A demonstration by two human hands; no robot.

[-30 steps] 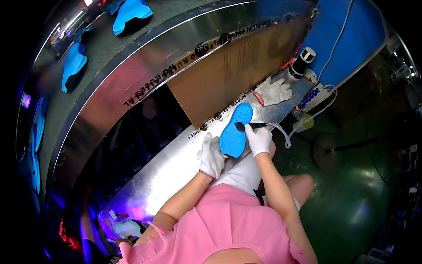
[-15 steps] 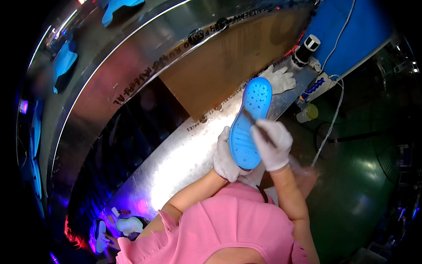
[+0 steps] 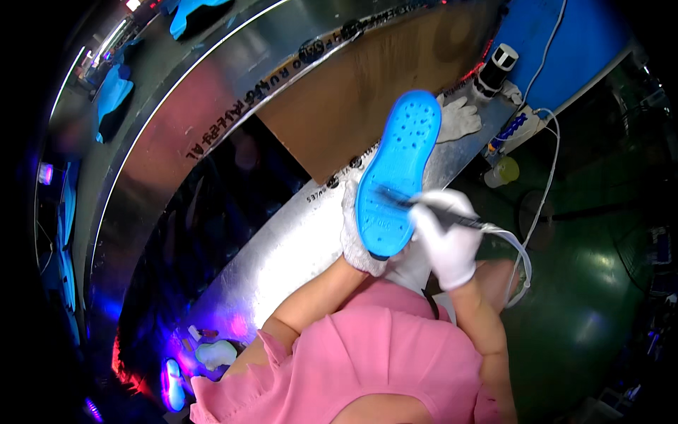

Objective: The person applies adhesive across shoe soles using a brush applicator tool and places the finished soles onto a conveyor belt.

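My left hand (image 3: 353,237), in a white knitted glove, grips a bright blue shoe sole (image 3: 401,159) from behind by its left side and lower end. The sole tilts up and to the right, with small round holes across its upper part and grooves lower down. My right hand (image 3: 452,247), also gloved in white, is closed around a dark brush (image 3: 439,214) joined to a clear hose (image 3: 521,249). The motion-blurred brush tip lies over the lower middle of the sole. Most of my left fingers are hidden behind the sole.
Below the sole runs a metal ledge (image 3: 282,247), with a cardboard sheet (image 3: 339,99) behind it. A spare glove (image 3: 459,121) and a black-and-white cylinder (image 3: 496,69) are at its far right. A yellow-lidded container (image 3: 501,172) stands nearby. Blue pieces (image 3: 113,99) lie on the conveyor at left.
The sole has come a little nearer and further up in the picture. My right hand has drawn back slightly, and the brush has swung lower on the sole, lying flatter across it.
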